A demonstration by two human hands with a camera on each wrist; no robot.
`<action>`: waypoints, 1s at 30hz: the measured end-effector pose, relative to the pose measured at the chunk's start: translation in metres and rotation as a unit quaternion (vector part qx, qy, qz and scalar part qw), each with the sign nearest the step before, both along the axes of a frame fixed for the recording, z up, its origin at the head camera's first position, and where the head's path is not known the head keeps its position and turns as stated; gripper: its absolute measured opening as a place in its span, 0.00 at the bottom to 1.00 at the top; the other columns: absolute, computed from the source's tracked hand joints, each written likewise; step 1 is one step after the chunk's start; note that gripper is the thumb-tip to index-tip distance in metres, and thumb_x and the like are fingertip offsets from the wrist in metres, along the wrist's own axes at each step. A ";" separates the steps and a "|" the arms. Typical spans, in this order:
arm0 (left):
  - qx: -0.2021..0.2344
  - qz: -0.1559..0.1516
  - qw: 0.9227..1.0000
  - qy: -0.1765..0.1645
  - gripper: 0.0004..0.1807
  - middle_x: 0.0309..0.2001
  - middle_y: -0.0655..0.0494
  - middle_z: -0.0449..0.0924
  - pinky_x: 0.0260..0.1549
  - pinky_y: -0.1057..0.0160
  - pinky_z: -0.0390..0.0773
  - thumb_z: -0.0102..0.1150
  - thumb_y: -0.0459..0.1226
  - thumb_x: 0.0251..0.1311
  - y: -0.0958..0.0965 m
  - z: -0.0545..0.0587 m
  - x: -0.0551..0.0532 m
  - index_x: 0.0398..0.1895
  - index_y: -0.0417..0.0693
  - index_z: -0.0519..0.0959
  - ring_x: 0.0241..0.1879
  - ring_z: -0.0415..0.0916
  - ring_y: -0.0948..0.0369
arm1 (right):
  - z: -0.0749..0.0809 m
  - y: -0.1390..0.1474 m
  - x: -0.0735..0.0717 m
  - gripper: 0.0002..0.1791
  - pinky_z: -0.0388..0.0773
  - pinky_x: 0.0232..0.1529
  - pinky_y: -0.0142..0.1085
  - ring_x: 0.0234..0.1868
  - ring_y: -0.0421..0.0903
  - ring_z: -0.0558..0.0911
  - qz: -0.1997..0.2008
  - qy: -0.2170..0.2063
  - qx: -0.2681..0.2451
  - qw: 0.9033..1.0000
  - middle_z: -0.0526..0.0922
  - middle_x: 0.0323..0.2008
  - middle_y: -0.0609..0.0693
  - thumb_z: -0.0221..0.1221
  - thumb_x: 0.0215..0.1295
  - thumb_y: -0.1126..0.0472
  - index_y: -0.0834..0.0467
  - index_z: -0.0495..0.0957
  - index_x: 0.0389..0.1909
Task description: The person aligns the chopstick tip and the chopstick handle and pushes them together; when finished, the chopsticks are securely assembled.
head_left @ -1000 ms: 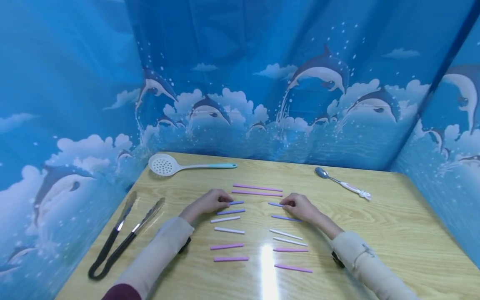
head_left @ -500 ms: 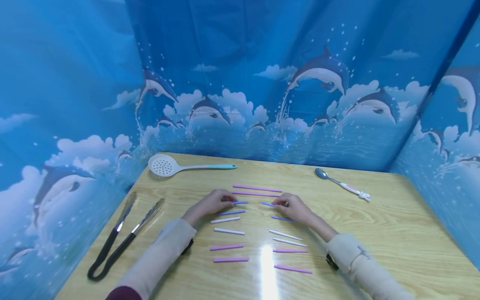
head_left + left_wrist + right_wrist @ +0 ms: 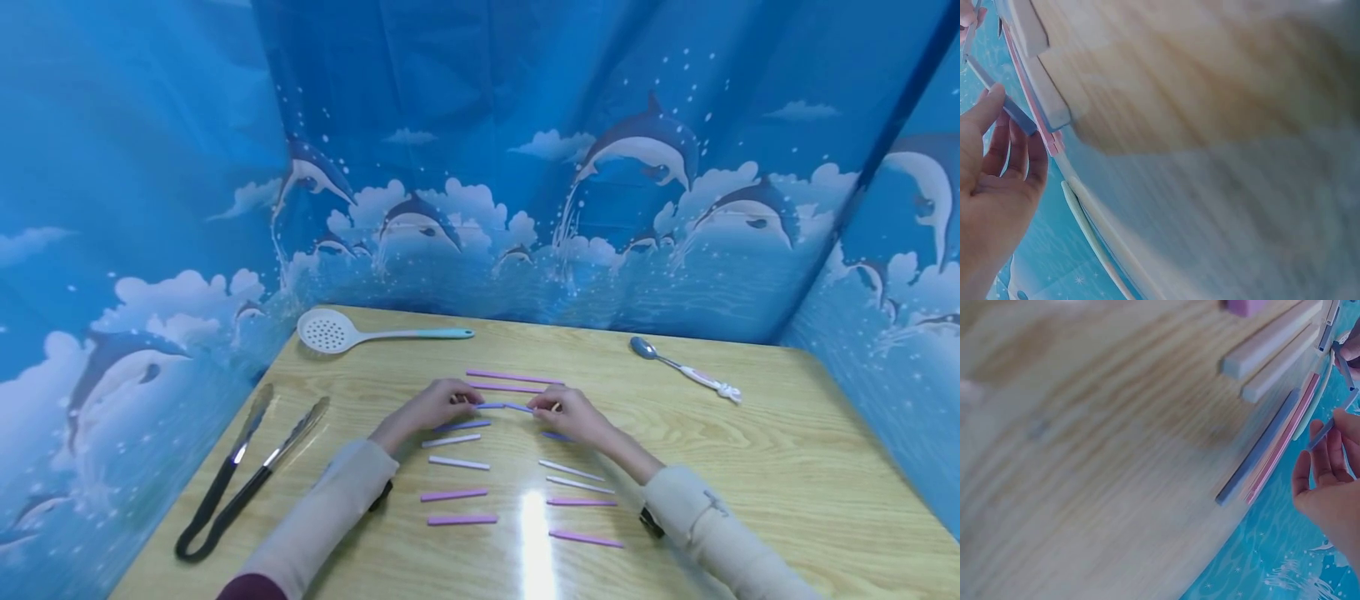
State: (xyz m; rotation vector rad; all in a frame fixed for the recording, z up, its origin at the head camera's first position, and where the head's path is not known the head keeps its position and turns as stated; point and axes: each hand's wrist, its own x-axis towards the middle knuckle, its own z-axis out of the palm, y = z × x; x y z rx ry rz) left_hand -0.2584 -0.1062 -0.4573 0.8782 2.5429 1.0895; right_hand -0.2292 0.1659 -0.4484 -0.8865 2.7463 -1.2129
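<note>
My left hand [image 3: 442, 405] pinches a blue-purple stick [image 3: 491, 406] between thumb and fingers; the same stick [image 3: 1017, 114] shows its square-edged end in the left wrist view. Opposite, my right hand [image 3: 576, 414] pinches a matching stick [image 3: 517, 407], whose outer end [image 3: 1319, 437] rests on the fingers in the right wrist view. The two inner ends meet at a slight angle in the head view. Just beyond lie two long pink sticks [image 3: 514, 376], partly behind the right hand. Another blue stick [image 3: 465, 426] lies below the left hand, and one [image 3: 557, 436] is partly covered by the right.
Nearer on the wooden table lie two columns of white sticks [image 3: 459, 462] and pink sticks [image 3: 462, 520]. Black-handled tongs [image 3: 236, 492] lie at left, a white skimmer [image 3: 327, 330] at back left, a spoon [image 3: 701, 377] at back right. A dolphin-print curtain [image 3: 480, 167] surrounds the table.
Both hands have moved inward, each carrying its blue stick, until the gap between the sticks' inner ends has closed. The other sticks and utensils stay where they were.
</note>
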 end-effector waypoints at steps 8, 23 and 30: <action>0.002 0.005 1.000 0.001 0.11 0.41 0.52 0.82 0.42 0.66 0.78 0.58 0.35 0.63 -0.001 0.004 0.002 0.47 0.41 0.81 0.40 0.77 0.60 | -0.001 0.000 -0.001 0.07 0.78 0.35 0.31 0.34 0.41 0.78 -0.004 0.001 -0.004 1.000 0.82 0.31 0.52 0.59 0.61 0.70 0.65 0.83 0.38; -0.001 0.013 1.000 0.002 0.11 0.40 0.53 0.82 0.44 0.65 0.78 0.58 0.35 0.63 0.000 0.003 0.003 0.47 0.42 0.81 0.41 0.77 0.60 | -0.001 -0.001 -0.002 0.06 0.79 0.33 0.30 0.32 0.39 0.76 0.005 0.003 0.004 1.000 0.80 0.29 0.51 0.59 0.61 0.71 0.66 0.82 0.38; -0.004 0.011 1.000 0.004 0.11 0.42 0.53 0.82 0.48 0.62 0.78 0.58 0.35 0.63 0.000 0.001 0.003 0.47 0.43 0.80 0.45 0.78 0.58 | 0.002 -0.002 0.000 0.07 0.78 0.33 0.30 0.33 0.41 0.76 -0.002 0.006 0.013 1.000 0.79 0.31 0.50 0.59 0.62 0.70 0.65 0.83 0.38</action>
